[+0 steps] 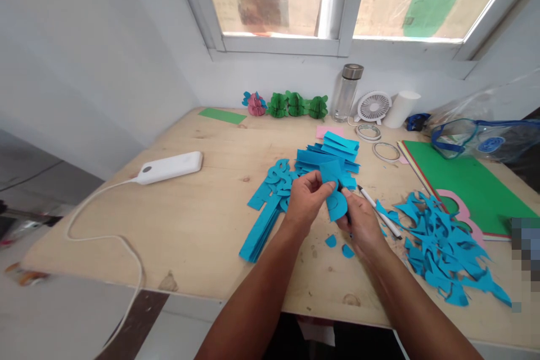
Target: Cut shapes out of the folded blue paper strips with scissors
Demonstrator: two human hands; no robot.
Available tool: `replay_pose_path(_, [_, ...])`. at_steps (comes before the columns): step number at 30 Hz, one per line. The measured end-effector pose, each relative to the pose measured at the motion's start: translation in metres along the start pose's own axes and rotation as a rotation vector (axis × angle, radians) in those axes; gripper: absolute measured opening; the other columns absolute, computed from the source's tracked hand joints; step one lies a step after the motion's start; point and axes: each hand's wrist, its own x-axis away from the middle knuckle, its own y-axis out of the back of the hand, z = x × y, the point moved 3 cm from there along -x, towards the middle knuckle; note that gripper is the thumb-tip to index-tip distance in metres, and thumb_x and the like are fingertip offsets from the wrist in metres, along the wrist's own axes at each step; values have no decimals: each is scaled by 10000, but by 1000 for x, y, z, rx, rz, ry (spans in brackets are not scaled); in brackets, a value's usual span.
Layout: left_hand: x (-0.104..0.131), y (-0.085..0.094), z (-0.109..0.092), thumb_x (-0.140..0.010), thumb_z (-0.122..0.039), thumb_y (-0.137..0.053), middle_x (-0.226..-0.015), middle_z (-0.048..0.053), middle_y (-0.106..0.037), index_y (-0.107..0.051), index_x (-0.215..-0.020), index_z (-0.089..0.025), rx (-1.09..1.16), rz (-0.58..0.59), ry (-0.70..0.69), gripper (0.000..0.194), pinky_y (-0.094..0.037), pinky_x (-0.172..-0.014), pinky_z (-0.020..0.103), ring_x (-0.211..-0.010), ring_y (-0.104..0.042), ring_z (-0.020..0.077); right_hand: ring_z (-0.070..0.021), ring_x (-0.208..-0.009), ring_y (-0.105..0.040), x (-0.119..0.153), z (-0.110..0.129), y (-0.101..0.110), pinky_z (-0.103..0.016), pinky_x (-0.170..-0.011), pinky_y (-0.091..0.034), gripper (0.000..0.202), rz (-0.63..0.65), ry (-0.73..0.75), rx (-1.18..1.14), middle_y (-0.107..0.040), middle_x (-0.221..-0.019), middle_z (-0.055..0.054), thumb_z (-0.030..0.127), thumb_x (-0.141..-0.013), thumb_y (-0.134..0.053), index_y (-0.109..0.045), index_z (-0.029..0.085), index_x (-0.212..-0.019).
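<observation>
My left hand (pixel 310 198) pinches a blue paper piece (pixel 336 208) between thumb and fingers; the lower part of the paper has a rounded outline. Against its right edge, my right hand (pixel 361 220) is closed around dark-handled scissors (pixel 348 218), mostly hidden by the fingers and paper. Just beyond the hands is a stack of folded blue paper strips (pixel 323 152). Left of them are curved blue cutouts (pixel 278 177) and a bundle of long blue strips (pixel 259 233). Two small blue scraps (pixel 331 241) rest on the wood below the paper.
Blue offcuts (pixel 447 253) are heaped at the right, near a white pen (pixel 379 211) and green sheets (pixel 472 174). Along the wall stand green paper ornaments (pixel 295 104), a glass bottle (pixel 346 95) and a small fan (pixel 374 107). A white power bank (pixel 171 167) with a cable lies left.
</observation>
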Motion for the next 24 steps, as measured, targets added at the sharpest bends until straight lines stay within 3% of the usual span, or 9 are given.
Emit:
replay_pose_path(13, [0,1,0,-662,-304,-696,-654,0,-593,-601,-649,-151,14,-37,10,181,-426,-606,233,-598,-498,102,-53,-362,-193,0,-1,0,-212,-362,-119,480,14,-10,21,-315,-392,78,573,-789,-570,-418,196,-534])
replay_pose_path(24, [-1,3,1,-634,-318,-693,-568,-28,-519,-530,-597,-157,-19,-35,55,232,-378,-523,217,-523,-430,82,-56,-356,-212,0,2,0,-217,-361,-130,511,25,4,72,-321,-375,69,586,-788,-558,-406,198,-492])
